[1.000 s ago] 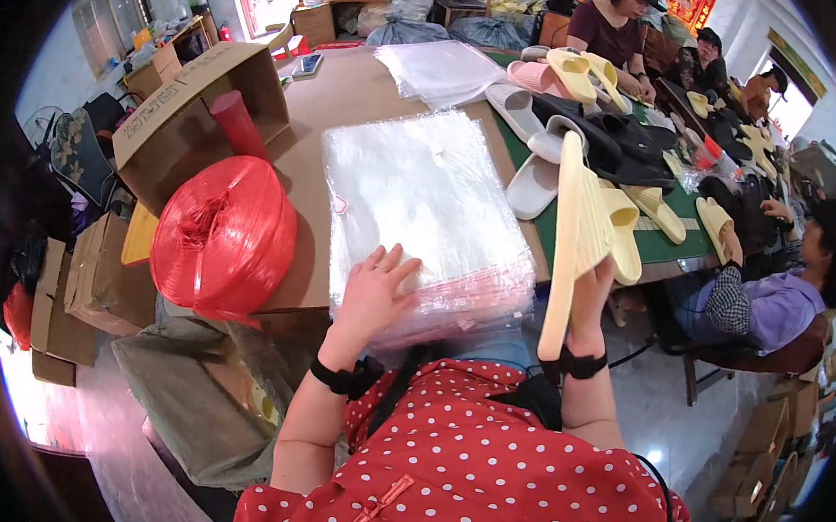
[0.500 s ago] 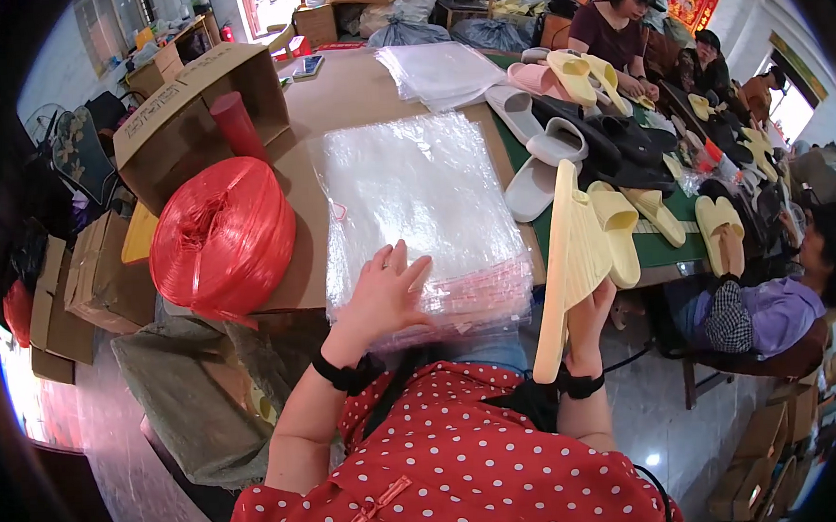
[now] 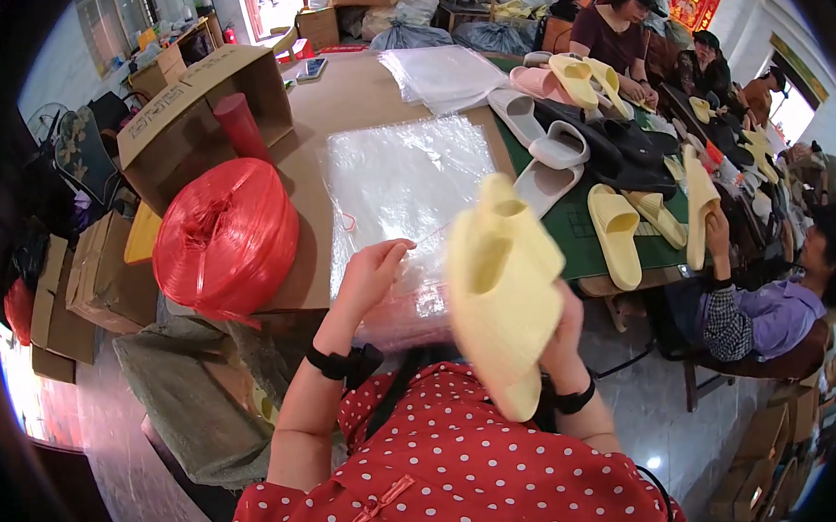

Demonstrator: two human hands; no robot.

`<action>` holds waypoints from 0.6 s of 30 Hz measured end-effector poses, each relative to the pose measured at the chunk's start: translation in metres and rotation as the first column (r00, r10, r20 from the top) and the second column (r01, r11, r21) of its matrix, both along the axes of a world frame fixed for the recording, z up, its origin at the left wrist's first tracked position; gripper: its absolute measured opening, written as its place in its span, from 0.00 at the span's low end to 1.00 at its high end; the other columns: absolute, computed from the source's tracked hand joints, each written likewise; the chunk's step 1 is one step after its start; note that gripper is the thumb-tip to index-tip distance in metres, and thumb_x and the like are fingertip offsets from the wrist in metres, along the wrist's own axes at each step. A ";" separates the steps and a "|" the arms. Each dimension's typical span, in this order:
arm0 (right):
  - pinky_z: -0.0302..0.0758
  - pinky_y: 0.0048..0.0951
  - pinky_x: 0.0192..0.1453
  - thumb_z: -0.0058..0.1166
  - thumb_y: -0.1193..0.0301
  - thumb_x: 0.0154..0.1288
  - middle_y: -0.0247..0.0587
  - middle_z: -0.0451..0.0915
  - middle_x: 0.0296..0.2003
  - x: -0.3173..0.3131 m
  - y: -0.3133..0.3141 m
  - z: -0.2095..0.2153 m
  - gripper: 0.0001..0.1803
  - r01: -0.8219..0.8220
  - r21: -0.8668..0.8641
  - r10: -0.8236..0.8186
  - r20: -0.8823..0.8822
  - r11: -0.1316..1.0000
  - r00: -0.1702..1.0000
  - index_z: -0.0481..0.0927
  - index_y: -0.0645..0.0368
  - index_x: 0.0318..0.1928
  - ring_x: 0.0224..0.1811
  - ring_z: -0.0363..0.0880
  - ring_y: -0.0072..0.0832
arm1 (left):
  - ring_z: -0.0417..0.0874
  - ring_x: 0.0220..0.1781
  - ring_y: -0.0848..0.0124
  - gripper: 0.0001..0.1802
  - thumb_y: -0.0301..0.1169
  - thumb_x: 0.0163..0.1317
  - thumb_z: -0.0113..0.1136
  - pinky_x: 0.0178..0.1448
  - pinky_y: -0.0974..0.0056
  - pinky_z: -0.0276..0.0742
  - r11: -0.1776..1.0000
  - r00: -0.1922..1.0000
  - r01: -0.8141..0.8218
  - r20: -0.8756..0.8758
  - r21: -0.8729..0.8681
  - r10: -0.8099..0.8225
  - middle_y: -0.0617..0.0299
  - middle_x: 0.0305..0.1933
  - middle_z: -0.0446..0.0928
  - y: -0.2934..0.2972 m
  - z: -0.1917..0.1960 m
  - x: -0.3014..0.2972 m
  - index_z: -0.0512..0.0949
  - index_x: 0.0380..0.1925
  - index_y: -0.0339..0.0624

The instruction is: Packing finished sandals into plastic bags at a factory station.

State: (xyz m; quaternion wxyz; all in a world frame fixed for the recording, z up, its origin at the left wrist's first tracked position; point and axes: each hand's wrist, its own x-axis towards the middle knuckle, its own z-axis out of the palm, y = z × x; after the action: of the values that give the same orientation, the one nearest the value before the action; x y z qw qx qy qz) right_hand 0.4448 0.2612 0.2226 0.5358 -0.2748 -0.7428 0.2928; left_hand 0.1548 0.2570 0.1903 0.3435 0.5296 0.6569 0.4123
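The right hand (image 3: 562, 334) is clamped around a pair of pale yellow slide sandals (image 3: 502, 285), holding the 2 pressed together and raised above the table edge, soles toward the body, so that the fingers are mostly hidden behind them. The left hand (image 3: 371, 273) rests with its fingers curled loosely on the near end of a stack of clear plastic bags (image 3: 404, 181), pinching at the top sheet; whether it has a sheet fully gripped cannot be told. The sandals sit just to the right of the left hand, close beside it but not touching it, and they overlap the near right corner of the bag stack in the view.

The bags lie on a brown tabletop (image 3: 352, 85), which runs away from the person. To the left of the stack stands a big roll of red plastic twine (image 3: 226, 238), and beyond that an open cardboard box (image 3: 197, 102) with a red cylinder leaning at its mouth. To the right, a green mat (image 3: 578, 243) carries loose slide sandals (image 3: 615, 232) in yellow, white, pink and black. A second pile of clear bags (image 3: 446, 70) lies farther up the table.

The room is a crowded workshop: more cartons on the floor at left, grey sacking below the table edge, and other people (image 3: 770, 309) seated along the right side handling sandals.
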 end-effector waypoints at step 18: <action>0.76 0.47 0.35 0.59 0.70 0.63 0.50 0.75 0.34 -0.028 -0.002 -0.012 0.09 0.049 0.037 -0.061 0.594 0.998 0.802 0.75 0.64 0.36 0.32 0.79 0.52 | 0.66 0.74 0.50 0.19 0.31 0.69 0.55 0.75 0.52 0.63 0.854 0.864 0.423 -0.419 0.304 -0.279 0.56 0.68 0.74 -0.011 0.039 0.023 0.81 0.58 0.49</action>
State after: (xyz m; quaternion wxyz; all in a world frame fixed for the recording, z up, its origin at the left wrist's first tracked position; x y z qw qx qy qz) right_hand 0.4164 0.2593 0.2104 0.2873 -0.3689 -0.8676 0.1690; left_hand 0.1780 0.2455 0.2297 0.1768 0.7655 0.5043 0.3583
